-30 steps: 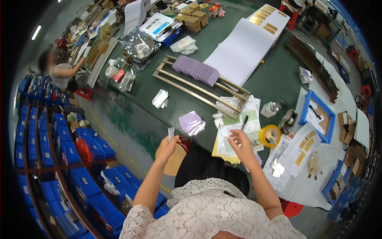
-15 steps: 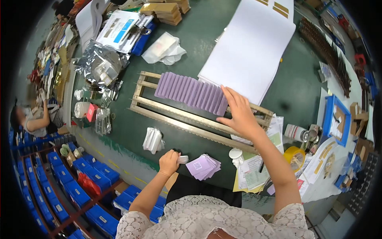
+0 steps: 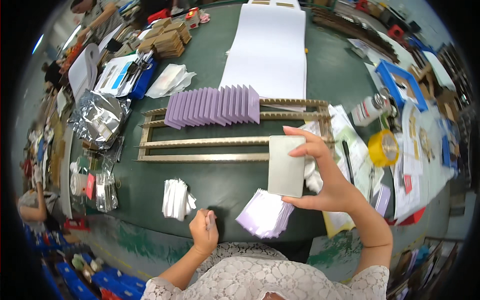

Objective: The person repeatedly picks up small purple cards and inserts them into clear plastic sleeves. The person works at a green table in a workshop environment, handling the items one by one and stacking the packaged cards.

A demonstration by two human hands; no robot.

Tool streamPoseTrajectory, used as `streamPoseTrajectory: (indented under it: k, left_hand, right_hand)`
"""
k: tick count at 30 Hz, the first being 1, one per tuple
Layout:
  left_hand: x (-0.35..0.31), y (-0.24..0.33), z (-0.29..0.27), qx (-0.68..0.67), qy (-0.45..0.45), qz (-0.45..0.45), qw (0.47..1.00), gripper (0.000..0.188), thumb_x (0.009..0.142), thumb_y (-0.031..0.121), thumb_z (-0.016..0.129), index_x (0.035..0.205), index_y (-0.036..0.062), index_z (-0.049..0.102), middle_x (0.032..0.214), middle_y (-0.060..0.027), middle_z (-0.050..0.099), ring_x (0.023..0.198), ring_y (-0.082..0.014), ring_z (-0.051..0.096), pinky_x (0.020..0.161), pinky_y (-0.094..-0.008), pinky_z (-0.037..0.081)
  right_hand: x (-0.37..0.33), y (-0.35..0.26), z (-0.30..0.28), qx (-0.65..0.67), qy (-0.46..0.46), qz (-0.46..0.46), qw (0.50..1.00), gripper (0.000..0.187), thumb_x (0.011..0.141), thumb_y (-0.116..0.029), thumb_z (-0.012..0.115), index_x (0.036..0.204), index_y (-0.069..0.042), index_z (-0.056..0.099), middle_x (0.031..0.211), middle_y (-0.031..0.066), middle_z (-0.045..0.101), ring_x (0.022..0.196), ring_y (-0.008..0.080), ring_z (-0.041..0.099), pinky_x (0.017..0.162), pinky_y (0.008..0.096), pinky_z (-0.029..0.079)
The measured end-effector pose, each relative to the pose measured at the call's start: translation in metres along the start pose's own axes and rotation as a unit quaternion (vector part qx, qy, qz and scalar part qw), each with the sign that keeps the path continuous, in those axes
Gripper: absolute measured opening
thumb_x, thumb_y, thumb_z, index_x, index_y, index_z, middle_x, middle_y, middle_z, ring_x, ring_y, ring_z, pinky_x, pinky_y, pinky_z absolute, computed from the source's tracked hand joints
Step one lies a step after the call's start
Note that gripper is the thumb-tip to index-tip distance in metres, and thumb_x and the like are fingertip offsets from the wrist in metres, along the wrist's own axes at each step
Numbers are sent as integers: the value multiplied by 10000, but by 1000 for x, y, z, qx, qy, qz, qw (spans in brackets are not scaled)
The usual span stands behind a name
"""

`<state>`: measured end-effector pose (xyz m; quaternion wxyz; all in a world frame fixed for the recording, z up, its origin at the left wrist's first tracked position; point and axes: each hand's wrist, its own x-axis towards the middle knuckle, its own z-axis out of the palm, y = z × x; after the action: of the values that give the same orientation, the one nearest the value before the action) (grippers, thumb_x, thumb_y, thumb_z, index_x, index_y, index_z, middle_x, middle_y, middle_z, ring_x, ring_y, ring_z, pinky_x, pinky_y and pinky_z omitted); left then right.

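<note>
My right hand [image 3: 330, 175] is raised over the front right of the rack, its thumb and fingers closed on the edges of a flat silver-grey rectangular plate [image 3: 284, 172] with rounded corners. My left hand [image 3: 204, 232] is a loose fist at the table's near edge; a small greyish piece shows at its fingers, too hidden to name. A notched metal rack [image 3: 200, 143] lies across the table. Thin purple plates [image 3: 212, 106] lean in a row in its far rails. A stack of purple-and-white cards [image 3: 265, 212] lies between my hands. White sleeves [image 3: 175, 199] are piled beyond my left hand.
Large white sheets [image 3: 265, 50] lie behind the rack. A silvery plastic bag [image 3: 100, 117] and a clipboard with papers [image 3: 117, 75] are at the left. A yellow tape roll [image 3: 383, 148], a bottle [image 3: 369, 110] and a blue tray [image 3: 400, 85] stand at the right.
My right hand has come back from the end of the purple row and now holds the silver-grey plate. My left hand no longer shows the pale packet it held. The view has turned.
</note>
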<state>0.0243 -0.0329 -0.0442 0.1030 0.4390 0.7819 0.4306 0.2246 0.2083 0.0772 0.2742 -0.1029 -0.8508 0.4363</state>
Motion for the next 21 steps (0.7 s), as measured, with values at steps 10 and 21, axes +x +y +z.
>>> streamPoseTrajectory:
  k: [10, 21]
  left_hand:
    - [-9, 26, -63, -582, -330, -57, 741, 282, 1003, 199, 388, 1114, -25, 521, 771, -58, 624, 487, -9, 364, 456, -161, 279]
    - [-24, 21, -99, -540, -315, -68, 778, 201, 959, 155, 496, 1086, 0, 494, 765, -66, 629, 472, -3, 375, 416, -166, 274]
  right_hand:
    - [-59, -91, 159, -31, 110, 62, 992, 783, 625, -74, 822, 1274, -128, 388, 1467, 216, 272, 1355, 336, 298, 1085, 433, 250]
    - [-66, -118, 195, -158, 200, 50, 966, 521, 684, 72, 706, 1173, -71, 597, 1217, 116, 541, 1102, 248, 548, 878, 324, 484]
